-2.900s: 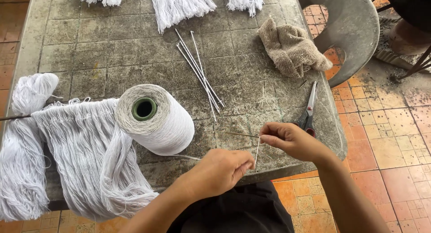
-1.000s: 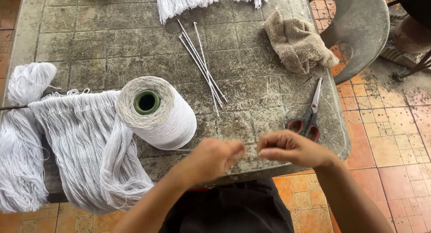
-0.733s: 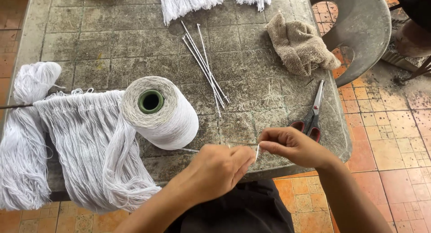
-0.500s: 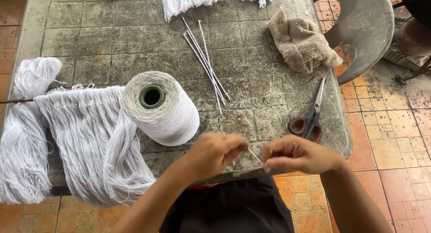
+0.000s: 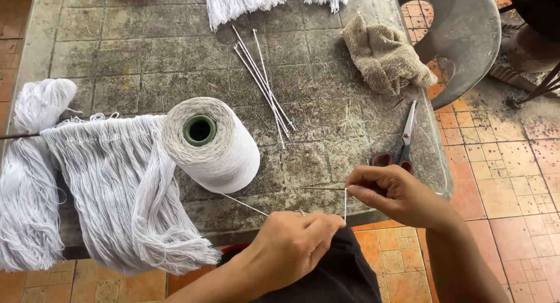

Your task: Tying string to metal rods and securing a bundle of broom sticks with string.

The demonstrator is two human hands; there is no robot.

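our right hand [image 5: 389, 193] has its fingers [image 5: 363, 192] pinched shut on the top of a short white string [image 5: 345, 202], which runs taut and upright down to our left hand [image 5: 294, 244], curled closed around its lower end, at the near edge of the tabletop [image 5: 116, 40]. a thin strand seems to trail from the left hand to the fat, smooth white thread cone [image 5: 211, 143]. beyond lie loose soft yarn bundles [image 5: 105, 192], stiff thin white sticks [image 5: 265, 84], red-handled scissors [image 5: 399, 145] and a rough beige cloth [image 5: 382, 52] on pitted, mossy stone.
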